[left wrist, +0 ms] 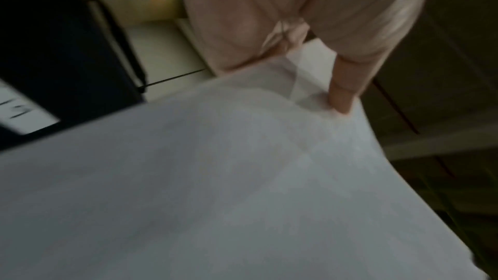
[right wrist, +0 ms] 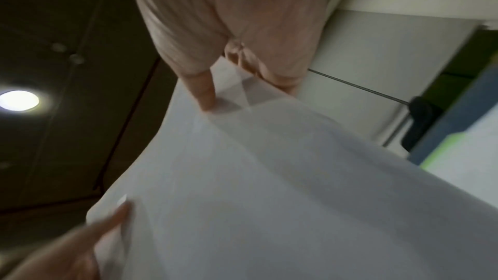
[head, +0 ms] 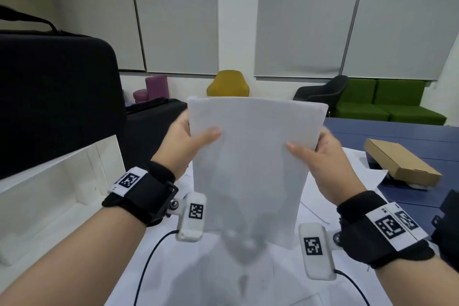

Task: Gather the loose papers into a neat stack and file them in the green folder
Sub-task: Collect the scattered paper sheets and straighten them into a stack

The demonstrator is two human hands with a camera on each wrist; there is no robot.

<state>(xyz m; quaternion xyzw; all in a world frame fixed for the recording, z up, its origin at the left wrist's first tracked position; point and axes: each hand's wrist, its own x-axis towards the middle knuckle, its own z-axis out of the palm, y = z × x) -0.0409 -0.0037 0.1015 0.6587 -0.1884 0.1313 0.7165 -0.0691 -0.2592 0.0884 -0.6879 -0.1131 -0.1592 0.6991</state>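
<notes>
From the head view, I'm squaring the paper stack (head: 250, 164), upright above the table (head: 397, 136); my left hand (head: 185, 141) and right hand (head: 323, 154) pinch its side edges. Next I'd tap it even and find the folder, which I can't see. Left wrist view: thumb on the sheets (left wrist: 215, 178). Right wrist view: the same pinch on the stack (right wrist: 269, 178).

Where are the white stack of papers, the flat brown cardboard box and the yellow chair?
white stack of papers (head: 250, 164): head view, middle of the front sheet.
flat brown cardboard box (head: 400, 160): head view, its top face.
yellow chair (head: 228, 83): head view, its backrest.
</notes>
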